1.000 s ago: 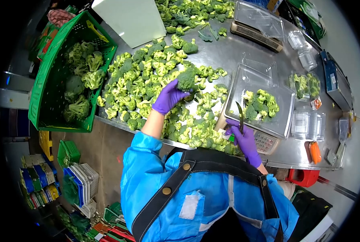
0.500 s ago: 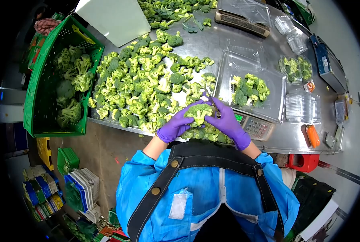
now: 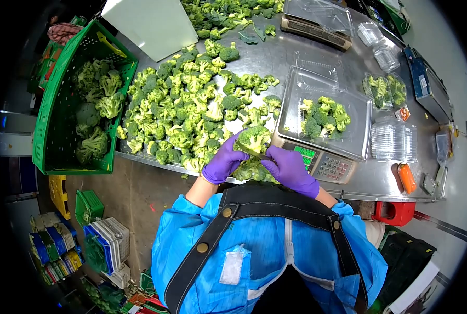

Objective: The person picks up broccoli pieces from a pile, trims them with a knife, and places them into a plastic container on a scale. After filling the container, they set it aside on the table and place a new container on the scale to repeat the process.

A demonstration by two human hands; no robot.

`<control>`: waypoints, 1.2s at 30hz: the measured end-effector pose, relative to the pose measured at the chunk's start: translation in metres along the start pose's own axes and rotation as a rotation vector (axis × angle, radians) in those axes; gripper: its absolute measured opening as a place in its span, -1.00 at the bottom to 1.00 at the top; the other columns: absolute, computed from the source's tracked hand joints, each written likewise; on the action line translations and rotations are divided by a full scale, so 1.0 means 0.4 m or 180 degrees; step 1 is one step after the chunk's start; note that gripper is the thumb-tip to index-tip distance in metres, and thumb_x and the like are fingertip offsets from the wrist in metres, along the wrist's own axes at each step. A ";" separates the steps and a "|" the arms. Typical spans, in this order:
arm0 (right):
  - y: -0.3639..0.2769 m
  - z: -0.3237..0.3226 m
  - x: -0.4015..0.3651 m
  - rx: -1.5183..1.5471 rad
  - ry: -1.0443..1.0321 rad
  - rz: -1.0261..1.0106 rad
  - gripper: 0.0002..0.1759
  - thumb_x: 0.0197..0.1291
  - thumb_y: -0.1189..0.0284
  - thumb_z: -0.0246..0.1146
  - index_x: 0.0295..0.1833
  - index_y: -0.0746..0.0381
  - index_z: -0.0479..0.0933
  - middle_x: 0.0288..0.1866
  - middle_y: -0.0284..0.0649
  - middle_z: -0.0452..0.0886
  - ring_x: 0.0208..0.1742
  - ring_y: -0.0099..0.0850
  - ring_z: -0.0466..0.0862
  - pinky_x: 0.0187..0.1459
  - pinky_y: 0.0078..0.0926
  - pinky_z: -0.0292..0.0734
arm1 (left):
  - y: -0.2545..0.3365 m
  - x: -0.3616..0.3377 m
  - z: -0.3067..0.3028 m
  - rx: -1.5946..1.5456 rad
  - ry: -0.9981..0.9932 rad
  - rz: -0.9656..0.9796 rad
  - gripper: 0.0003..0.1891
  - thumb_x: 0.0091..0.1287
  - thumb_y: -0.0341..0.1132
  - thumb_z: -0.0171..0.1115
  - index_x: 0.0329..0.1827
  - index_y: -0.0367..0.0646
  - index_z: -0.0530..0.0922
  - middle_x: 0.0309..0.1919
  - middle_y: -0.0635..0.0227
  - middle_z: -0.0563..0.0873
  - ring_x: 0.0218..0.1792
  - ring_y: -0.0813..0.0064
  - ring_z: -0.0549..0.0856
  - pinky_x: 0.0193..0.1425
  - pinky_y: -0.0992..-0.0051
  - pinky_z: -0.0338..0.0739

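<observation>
In purple gloves, both my hands work close together at the table's near edge. My left hand (image 3: 224,162) is closed around a broccoli head (image 3: 255,137), its florets facing away from me. A knife (image 3: 251,152) lies across the broccoli's near side, its handle gripped in my right hand (image 3: 292,170). Just below my hands is more broccoli (image 3: 253,171), partly hidden by them. A large heap of cut broccoli florets (image 3: 176,115) spreads over the table to the left.
At right, a digital scale (image 3: 334,168) bears a clear container (image 3: 291,131) with several florets inside. Empty plastic punnets (image 3: 388,141), filled punnets (image 3: 384,90) and an orange object (image 3: 406,178) lie farther right. A green crate (image 3: 48,131) of broccoli stands at left.
The knife has swung from pointing away to lying across the broccoli. My right hand has come lower and nearer my left, and the broccoli is turned. The scale's display now shows more.
</observation>
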State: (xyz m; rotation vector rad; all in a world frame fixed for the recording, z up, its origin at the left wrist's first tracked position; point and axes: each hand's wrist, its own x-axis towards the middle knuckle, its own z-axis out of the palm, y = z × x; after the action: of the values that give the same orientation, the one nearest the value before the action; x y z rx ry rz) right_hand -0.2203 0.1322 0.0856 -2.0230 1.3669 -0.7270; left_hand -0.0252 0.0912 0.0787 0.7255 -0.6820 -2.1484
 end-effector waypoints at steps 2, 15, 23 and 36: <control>0.008 0.011 -0.003 -0.0162 0.0138 -0.0205 -0.60 0.18 0.03 0.13 -0.30 0.18 0.39 -0.60 -0.17 0.48 -0.57 -0.18 0.55 -0.56 -0.29 0.38 | 0.009 -0.006 -0.001 0.0477 0.0068 -0.0194 -0.25 -0.06 -0.59 0.13 0.34 -0.31 0.19 0.09 0.23 0.52 0.11 0.44 0.51 0.22 0.49 0.36; -0.001 0.034 -0.001 -0.0546 -0.0001 -0.0043 -0.61 0.18 0.06 0.14 -0.34 0.20 0.36 -0.57 -0.14 0.47 -0.55 -0.13 0.54 -0.55 -0.24 0.37 | -0.033 -0.032 -0.038 0.1187 0.0488 -0.0187 -0.41 -0.02 -0.50 0.15 0.19 -0.30 0.37 -0.04 0.31 0.60 -0.06 0.57 0.55 0.09 0.53 0.40; 0.002 0.051 0.001 -0.0471 0.0119 -0.0029 -0.58 0.20 0.05 0.11 -0.38 0.21 0.36 -0.62 -0.15 0.46 -0.60 -0.13 0.54 -0.58 -0.22 0.37 | -0.020 -0.035 0.021 0.2010 0.0738 0.0775 -0.58 -0.06 -0.50 0.17 -0.03 -0.33 0.53 -0.27 0.35 0.67 -0.26 0.58 0.59 -0.08 0.57 0.46; 0.015 0.054 0.016 -0.0561 0.0033 -0.0013 -0.64 0.21 0.13 0.13 -0.42 0.22 0.40 -0.66 -0.10 0.45 -0.61 -0.07 0.52 -0.59 -0.15 0.37 | -0.025 -0.023 -0.024 0.0689 0.0479 -0.0161 -0.62 -0.06 -0.52 0.15 -0.09 -0.38 0.51 -0.27 0.33 0.65 -0.29 0.59 0.60 -0.19 0.61 0.45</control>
State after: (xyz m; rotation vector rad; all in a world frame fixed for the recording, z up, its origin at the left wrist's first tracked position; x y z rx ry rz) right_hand -0.2066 0.1277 0.0674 -2.1606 1.4786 -0.6388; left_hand -0.0184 0.1018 0.0678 1.0185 -0.8310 -2.0596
